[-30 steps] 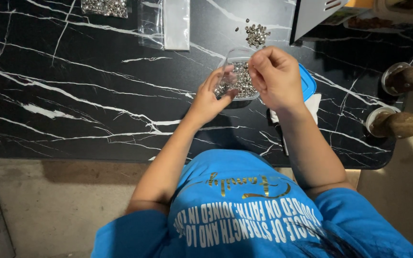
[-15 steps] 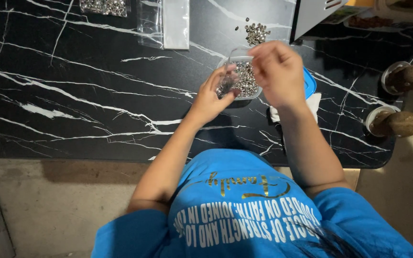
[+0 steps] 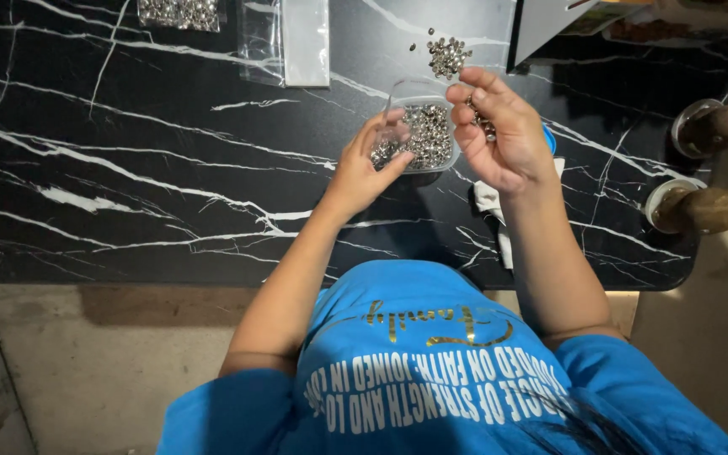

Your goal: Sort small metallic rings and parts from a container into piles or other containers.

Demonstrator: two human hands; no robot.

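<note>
Right hand (image 3: 505,135) is palm-up, fingers curled around a few small silver metal bits (image 3: 484,125). At its 9 o'clock, the left hand (image 3: 367,167) grips the clear plastic tub (image 3: 421,133) of the same bits by its near wall. A loose pile (image 3: 446,56) sits on the black marble table (image 3: 128,168) at the tub's 12.
</note>
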